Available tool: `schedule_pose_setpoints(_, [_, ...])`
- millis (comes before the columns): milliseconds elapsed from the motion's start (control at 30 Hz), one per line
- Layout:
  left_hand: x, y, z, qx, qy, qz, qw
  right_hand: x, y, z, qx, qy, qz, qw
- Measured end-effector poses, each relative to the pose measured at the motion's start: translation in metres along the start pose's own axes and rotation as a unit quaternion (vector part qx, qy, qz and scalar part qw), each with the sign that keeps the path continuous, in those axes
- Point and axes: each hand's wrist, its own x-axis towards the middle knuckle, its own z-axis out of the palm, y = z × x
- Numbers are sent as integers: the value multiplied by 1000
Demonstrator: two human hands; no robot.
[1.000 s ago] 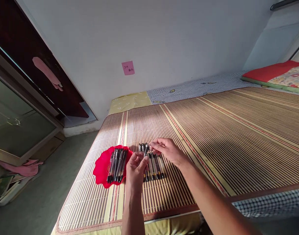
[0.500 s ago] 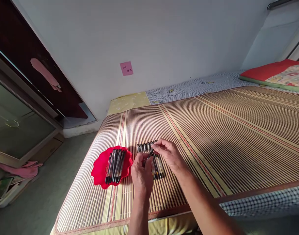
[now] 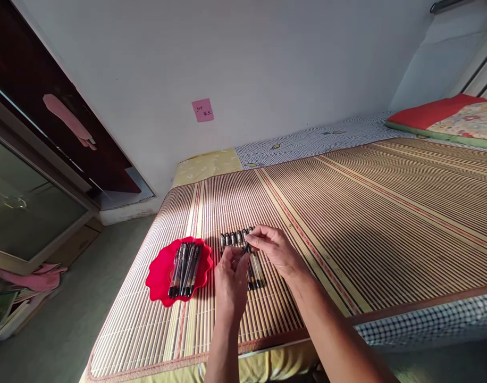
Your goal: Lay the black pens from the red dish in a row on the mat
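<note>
My left hand (image 3: pixel 232 279) is closed round a black pen (image 3: pixel 246 248), low over the bamboo mat (image 3: pixel 327 229). The fingertips of my right hand (image 3: pixel 274 249) pinch the pen's upper end. Beneath and behind both hands, several pens (image 3: pixel 233 238) with black caps lie side by side in a row. My hands hide the middle of that row; a few clear barrels and dark lower ends show below my right hand. Left of my left hand sits a red scalloped dish (image 3: pixel 158 276) with a pile of several similar pens (image 3: pixel 185 268) in it.
The mat covers a bed against a white wall (image 3: pixel 287 64), which bears a pink note (image 3: pixel 202 110). Folded bedding (image 3: pixel 443 114) lies at the far right. To the left are a dark door (image 3: pixel 32 69) and a glass-fronted cabinet (image 3: pixel 28 202).
The view has shifted slightly. Both hands stay together on the pen, with only a small shift of the fingers.
</note>
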Motion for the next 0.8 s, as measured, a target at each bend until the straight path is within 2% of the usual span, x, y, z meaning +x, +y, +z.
schedule_pose_setpoints(67, [0, 0, -3, -50, -69, -15, 996, -1, -2, -2, 8, -14, 1, 1000])
schedule_pose_setpoints(167, [0, 1, -7, -164, -177, -64, 968, -3, -4, -7, 30, -58, 9, 998])
schedule_pose_setpoints(233, [-1, 1, -7, -208, -204, -93, 952, -3, -5, -9, 42, -78, 17, 996])
schedule_pose_setpoints(400, [-2, 1, -1, -184, -97, -74, 975, -4, -10, -12, 21, -65, 14, 998])
schedule_pose_setpoints(467, [-2, 0, -1, -191, -119, -78, 971, -4, -12, -13, 14, -71, 8, 997])
schedule_pose_setpoints(533, [-1, 0, -2, -227, -171, -106, 953, -4, -13, -15, 7, -84, 2, 996])
schedule_pose_setpoints(600, [-1, -1, -3, -259, -196, -132, 937, -5, -12, -17, 6, -98, 2, 995])
schedule_pose_setpoints(733, [-1, -1, -1, -257, -143, -116, 949, -5, -10, -20, 3, -102, 7, 995])
schedule_pose_setpoints(800, [-1, 0, 0, -255, -136, -110, 951, -5, -9, -21, 0, -102, 8, 995])
